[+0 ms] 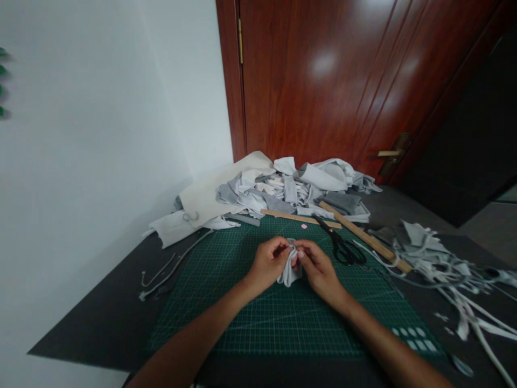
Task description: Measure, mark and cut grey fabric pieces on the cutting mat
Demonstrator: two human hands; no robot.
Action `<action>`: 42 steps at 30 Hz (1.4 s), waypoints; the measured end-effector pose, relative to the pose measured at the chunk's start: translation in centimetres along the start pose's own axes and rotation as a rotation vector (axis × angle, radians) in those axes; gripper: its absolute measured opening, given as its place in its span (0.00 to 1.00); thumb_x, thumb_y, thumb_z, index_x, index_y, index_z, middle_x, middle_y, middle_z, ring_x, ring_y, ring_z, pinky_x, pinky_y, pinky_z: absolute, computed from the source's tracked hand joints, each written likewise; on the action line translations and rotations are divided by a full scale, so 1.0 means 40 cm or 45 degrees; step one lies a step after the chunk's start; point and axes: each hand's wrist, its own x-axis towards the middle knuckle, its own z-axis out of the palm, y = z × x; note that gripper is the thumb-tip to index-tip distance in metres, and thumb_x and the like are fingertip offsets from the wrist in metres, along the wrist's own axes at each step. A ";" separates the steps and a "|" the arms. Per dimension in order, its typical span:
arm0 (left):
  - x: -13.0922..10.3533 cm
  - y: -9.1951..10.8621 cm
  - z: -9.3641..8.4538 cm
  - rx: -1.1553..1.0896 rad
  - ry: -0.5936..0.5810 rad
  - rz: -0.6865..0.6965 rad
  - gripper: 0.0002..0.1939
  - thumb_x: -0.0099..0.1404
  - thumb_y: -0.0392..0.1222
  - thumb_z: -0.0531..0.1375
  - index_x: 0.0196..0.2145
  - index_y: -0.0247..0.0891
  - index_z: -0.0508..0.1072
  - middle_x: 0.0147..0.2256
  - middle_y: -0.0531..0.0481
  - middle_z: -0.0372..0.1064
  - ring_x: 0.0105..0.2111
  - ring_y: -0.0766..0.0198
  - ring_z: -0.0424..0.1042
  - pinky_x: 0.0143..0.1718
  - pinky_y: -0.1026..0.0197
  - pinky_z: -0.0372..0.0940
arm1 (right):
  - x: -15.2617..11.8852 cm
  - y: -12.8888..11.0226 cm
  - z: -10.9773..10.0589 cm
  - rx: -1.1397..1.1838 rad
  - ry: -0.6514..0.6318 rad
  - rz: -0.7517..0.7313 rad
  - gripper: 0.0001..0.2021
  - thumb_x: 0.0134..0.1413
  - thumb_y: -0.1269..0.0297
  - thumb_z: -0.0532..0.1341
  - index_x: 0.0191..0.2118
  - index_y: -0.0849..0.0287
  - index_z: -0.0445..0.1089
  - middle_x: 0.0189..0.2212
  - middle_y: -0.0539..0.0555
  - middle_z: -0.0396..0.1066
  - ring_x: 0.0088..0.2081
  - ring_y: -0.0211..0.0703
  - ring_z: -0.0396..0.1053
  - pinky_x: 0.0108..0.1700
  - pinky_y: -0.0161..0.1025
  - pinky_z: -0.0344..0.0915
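Over the green cutting mat (258,328), my left hand (268,263) and my right hand (320,268) are close together. Both pinch a small bunched piece of light grey fabric (288,272), whose folded loops hang below the fingertips. My left hand grips its upper left side, and my right hand grips the upper right. Black scissors (345,249) lie on the mat to the right of my right hand. A small pink disc (304,226) rests on the mat beyond the hands.
Grey and white fabric scraps (258,196) are heaped behind the mat. Two wooden rulers lie there, one flat (299,217), one slanting right (367,237). Tangled fabric strips (460,291) cover the table's right side. Thin cords (177,264) lie at left, near the white wall (100,134).
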 end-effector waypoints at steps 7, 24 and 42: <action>-0.004 0.005 -0.002 0.048 -0.021 0.005 0.13 0.69 0.48 0.59 0.30 0.38 0.70 0.25 0.53 0.71 0.25 0.66 0.70 0.30 0.64 0.64 | 0.003 0.000 0.007 -0.034 0.065 0.030 0.15 0.64 0.49 0.62 0.47 0.53 0.76 0.29 0.51 0.75 0.31 0.44 0.72 0.35 0.40 0.70; -0.009 -0.014 -0.002 0.264 0.002 0.098 0.09 0.67 0.44 0.60 0.32 0.37 0.73 0.29 0.52 0.72 0.29 0.66 0.69 0.31 0.65 0.61 | 0.006 0.001 0.016 -0.051 0.170 -0.013 0.11 0.57 0.52 0.68 0.36 0.54 0.74 0.23 0.48 0.72 0.26 0.41 0.69 0.30 0.37 0.67; -0.002 -0.008 0.009 0.041 0.065 0.007 0.15 0.63 0.52 0.64 0.31 0.36 0.77 0.27 0.51 0.72 0.27 0.65 0.68 0.30 0.65 0.62 | 0.022 -0.009 -0.019 -0.227 0.153 -0.245 0.08 0.57 0.57 0.69 0.31 0.54 0.75 0.44 0.55 0.72 0.49 0.50 0.70 0.52 0.45 0.66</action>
